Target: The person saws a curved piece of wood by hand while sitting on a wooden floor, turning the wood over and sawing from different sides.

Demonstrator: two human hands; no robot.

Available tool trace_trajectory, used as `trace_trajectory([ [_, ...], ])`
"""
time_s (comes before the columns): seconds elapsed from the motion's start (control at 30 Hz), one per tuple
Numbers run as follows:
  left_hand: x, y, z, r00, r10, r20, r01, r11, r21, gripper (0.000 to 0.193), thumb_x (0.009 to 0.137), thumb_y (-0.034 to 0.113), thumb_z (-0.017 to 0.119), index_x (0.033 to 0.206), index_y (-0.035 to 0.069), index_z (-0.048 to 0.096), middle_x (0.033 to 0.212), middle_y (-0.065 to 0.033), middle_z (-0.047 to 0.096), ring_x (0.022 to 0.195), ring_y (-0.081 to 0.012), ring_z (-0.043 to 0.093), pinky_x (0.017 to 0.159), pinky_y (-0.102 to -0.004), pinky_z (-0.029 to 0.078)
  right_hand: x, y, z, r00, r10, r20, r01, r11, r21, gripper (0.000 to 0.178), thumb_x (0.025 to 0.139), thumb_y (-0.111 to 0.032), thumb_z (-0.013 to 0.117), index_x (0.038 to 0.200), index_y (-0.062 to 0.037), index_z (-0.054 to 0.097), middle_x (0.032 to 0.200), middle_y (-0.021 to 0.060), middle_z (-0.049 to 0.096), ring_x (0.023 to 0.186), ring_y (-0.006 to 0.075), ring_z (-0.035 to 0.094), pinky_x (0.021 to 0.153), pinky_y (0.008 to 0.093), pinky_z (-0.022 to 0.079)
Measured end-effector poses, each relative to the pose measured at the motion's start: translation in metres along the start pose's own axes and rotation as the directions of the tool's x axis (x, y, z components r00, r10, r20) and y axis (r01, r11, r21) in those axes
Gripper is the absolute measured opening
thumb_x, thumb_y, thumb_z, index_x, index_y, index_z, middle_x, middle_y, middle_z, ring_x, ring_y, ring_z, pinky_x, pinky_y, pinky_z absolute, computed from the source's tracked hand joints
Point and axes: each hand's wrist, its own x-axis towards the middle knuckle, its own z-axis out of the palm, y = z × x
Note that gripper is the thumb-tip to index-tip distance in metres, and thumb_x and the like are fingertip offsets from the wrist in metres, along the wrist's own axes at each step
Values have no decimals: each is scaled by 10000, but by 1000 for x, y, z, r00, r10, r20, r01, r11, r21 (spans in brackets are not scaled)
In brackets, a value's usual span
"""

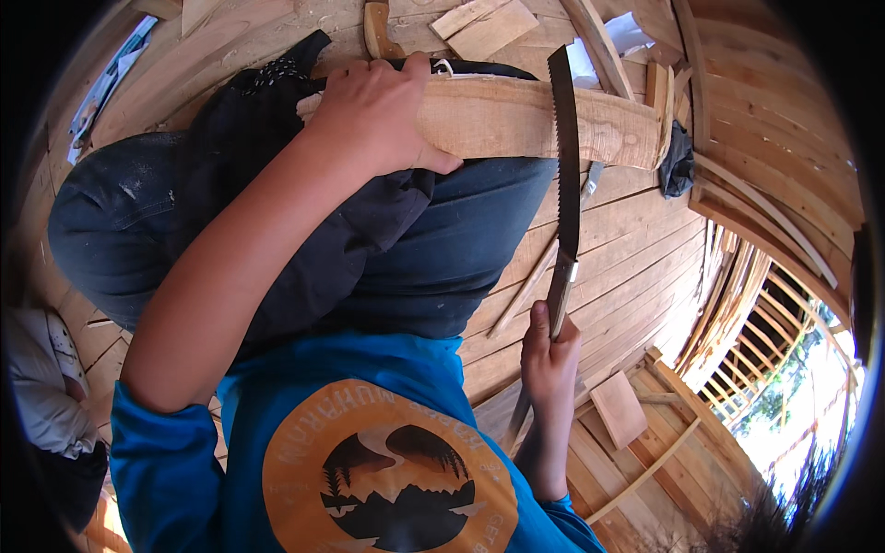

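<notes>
Across my lap lies a thick wooden plank [516, 115], its right end sticking out past my leg. My left hand [373, 106] is wrapped over the plank from above, with the thumb along its near edge. In my right hand [551, 350] is the handle of a hand saw, its fingers closed around it. The saw's curved, toothed blade [570, 184] points away from me and crosses over the plank near its right end, teeth to the left. Whether the teeth touch the wood I cannot tell. Dark cloth [277, 184] is bunched on my lap under my left forearm.
Beyond the plank lie a wooden tool handle [378, 32] and flat wood offcuts [489, 28]. A black plastic bag [678, 161] rests at the right. Thin wood strips [524, 290] lie on the plank floor [608, 249]. Another person's clothing [46, 387] shows at the left edge.
</notes>
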Motion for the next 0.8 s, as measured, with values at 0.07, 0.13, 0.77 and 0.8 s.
trace_trajectory([
  [0.07,2,2,-7,996,-29,85,34,998,-60,1025,575,492,860,1319,-89,462,1029,-307,652,1004,-418,650,906,-434,517,8,1,7,1000,-15,10,15,1000,21,423,1031,-270,504,691,-21,470,528,17,407,513,91,378,461,323,320],
  [0.13,3,5,-13,997,-11,80,11,1000,4,1036,581,486,857,1342,-86,447,1054,-324,637,1041,-395,642,910,-429,517,37,-11,19,976,-211,-43,210,977,-42,429,1029,-264,511,701,7,450,540,43,355,536,115,313,465,337,301],
  [0.77,4,2,-9,995,-21,96,24,999,-34,1009,576,460,865,1313,-100,465,1044,-299,652,1021,-410,644,933,-427,505,9,-5,-5,1000,-6,6,6,996,-94,426,1014,-311,532,733,7,501,572,86,424,547,167,386,518,361,359],
  [0.8,4,0,-8,996,-24,86,27,999,-33,1015,572,464,865,1315,-100,463,1044,-301,652,1017,-409,646,931,-429,506,16,-10,-7,999,26,21,-23,991,-130,415,1007,-304,541,748,19,520,578,134,450,534,206,418,529,380,387],
])
